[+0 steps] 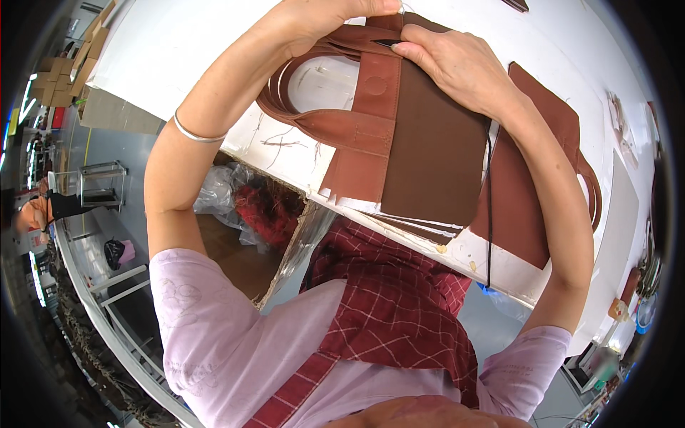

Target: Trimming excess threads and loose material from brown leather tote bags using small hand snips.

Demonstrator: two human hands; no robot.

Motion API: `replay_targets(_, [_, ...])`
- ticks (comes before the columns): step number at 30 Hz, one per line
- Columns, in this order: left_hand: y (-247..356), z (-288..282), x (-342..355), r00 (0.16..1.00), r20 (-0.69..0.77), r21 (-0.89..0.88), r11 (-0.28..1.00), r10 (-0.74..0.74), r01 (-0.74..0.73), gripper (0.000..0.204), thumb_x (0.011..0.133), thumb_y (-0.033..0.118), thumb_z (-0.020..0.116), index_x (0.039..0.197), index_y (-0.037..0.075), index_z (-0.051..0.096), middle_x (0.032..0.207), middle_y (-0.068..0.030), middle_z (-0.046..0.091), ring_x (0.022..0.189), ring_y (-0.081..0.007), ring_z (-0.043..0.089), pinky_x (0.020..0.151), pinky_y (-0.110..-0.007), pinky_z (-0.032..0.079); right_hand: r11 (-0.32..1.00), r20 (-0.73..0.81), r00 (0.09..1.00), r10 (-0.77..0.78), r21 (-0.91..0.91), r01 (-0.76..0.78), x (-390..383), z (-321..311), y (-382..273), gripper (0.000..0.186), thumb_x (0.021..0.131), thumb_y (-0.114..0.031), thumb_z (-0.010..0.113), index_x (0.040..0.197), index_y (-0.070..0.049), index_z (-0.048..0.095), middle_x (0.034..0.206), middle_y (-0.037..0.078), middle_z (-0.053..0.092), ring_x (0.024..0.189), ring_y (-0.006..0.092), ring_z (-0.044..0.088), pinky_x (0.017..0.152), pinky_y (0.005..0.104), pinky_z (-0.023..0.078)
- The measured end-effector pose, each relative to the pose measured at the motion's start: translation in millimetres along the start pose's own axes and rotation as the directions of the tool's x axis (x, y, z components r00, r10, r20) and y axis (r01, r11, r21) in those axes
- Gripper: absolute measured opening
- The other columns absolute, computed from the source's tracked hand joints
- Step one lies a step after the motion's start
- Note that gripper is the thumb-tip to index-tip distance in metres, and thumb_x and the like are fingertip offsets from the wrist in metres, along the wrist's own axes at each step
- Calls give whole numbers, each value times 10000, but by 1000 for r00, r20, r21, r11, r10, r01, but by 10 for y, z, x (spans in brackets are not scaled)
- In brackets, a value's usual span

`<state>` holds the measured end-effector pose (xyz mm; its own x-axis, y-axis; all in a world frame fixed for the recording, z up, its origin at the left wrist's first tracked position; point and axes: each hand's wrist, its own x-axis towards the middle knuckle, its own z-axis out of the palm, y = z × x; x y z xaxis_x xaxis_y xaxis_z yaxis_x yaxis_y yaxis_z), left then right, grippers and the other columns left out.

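Observation:
A stack of brown leather bag panels [442, 143] lies in front of me, with lighter brown strap handles [321, 125] looping out to the left. At its far edge my left hand [335, 11], partly cut off by the top of the view, pinches at a fine thread [404, 8]. My right hand [457, 65] rests on the dark panel, closed round a small black pointed tool [386, 43]. Only the tool's tip shows past the thumb, aimed at the strap; the rest is hidden. A black cord [490, 207] hangs from below my right wrist over the panels.
More reddish-brown panels [517, 192] lie to the right on the white table [178, 50]. Loose thread ends [282, 143] are scattered left of the stack. Below the near edge stands an open carton [282, 274] with red scraps [267, 214] and clear plastic. Another person [36, 214] is far left.

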<state>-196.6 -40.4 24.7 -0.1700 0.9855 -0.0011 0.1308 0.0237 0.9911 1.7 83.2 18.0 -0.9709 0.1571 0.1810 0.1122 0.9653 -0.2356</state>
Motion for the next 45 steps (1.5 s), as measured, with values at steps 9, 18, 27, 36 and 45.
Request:
replay_targets(9, [661, -706, -1833, 910, -348, 861, 308, -223, 405, 314, 901, 291, 733, 825, -6, 665, 765, -77, 621, 708, -147, 565, 665, -307, 466, 730, -38, 859, 510, 548, -409, -670, -971, -2, 336, 1018, -297, 581, 889, 11, 616, 724, 116, 603, 668, 186, 540, 632, 347, 436])
replay_targets(18, [667, 64, -1671, 960, -172, 876, 481, 222, 45, 120, 906, 23, 682, 1006, -37, 654, 872, -94, 646, 819, -182, 599, 763, -309, 481, 827, -499, 713, 493, 12, -563, -2792, -1848, 0, 418, 1033, -307, 612, 1337, -21, 623, 1159, 66, 706, 1098, 126, 628, 977, 248, 443])
replay_targets(27, [108, 2031, 119, 772, 530, 364, 727, 351, -582, 180, 907, 116, 724, 1058, 27, 680, 999, -65, 681, 864, -171, 635, 716, -277, 495, 830, -246, 839, 486, -169, -531, -2887, -681, -147, 260, 987, -323, 643, 935, -71, 614, 607, 114, 596, 569, 338, 610, 533, 412, 457])
replay_targets(36, [-150, 2502, 249, 729, 527, 449, 585, 437, -676, 158, 890, 139, 733, 905, 3, 654, 833, -102, 633, 834, -251, 622, 738, -355, 511, 775, -230, 882, 411, -421, -471, -2817, -389, -151, 326, 998, -385, 604, 856, -95, 561, 549, 59, 574, 473, 238, 580, 448, 346, 422])
replay_targets(45, [-71, 2509, 249, 856, 483, 396, 826, 183, -401, 189, 970, 183, 669, 967, -5, 687, 879, -69, 680, 763, -135, 592, 706, -316, 479, 761, -230, 880, 416, -442, -475, -2774, -364, -142, 321, 994, -379, 611, 859, -91, 569, 552, 45, 576, 479, 225, 585, 432, 338, 430])
